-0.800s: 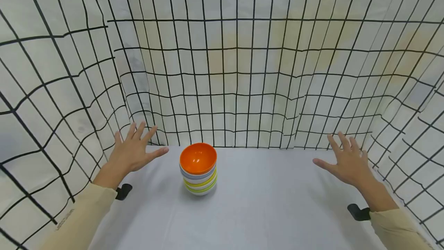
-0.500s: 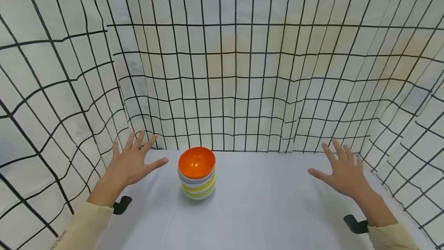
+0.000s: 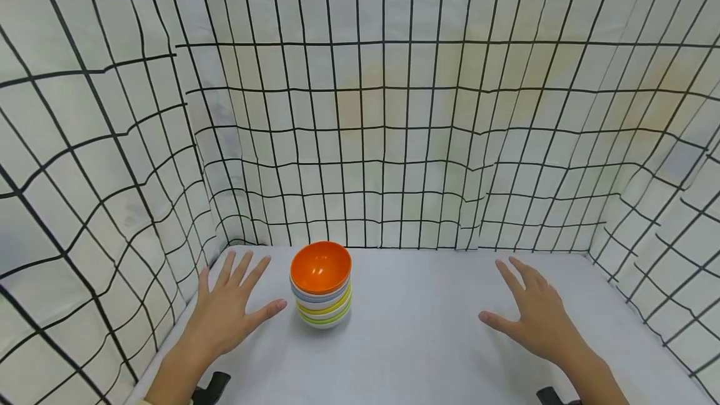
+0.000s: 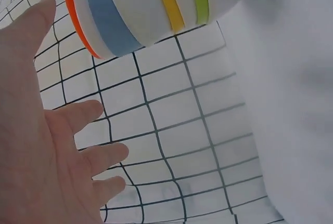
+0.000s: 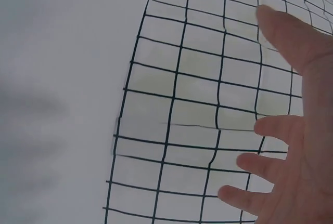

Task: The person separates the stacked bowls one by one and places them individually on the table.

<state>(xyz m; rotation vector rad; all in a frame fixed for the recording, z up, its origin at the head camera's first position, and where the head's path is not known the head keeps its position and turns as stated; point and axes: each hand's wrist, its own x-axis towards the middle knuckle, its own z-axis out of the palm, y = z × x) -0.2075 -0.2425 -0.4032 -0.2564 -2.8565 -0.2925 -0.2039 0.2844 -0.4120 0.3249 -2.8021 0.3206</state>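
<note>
A stack of nested bowls (image 3: 321, 286) stands upright on the white table, left of the middle. The top bowl is orange inside; blue, yellow and green bands show below it. Just left of the stack my left hand (image 3: 225, 314) hovers with fingers spread, its thumb tip close to the bowls but apart from them. In the left wrist view the banded bowls (image 4: 140, 11) lie beyond the thumb. Over the right part of the table, my right hand (image 3: 537, 317) is held with fingers extended and holds nothing. Only the wall and table show near it in the right wrist view.
White walls (image 3: 365, 142) with a black grid enclose the white tabletop (image 3: 410, 311) at the back and both sides. A black strap piece (image 3: 212, 387) sits at the left wrist, another (image 3: 548, 395) at the right.
Both hands have come down toward the near side of the table and inward. The left hand is nearer the bowls. The stack stays in place; the view has tilted up slightly.
</note>
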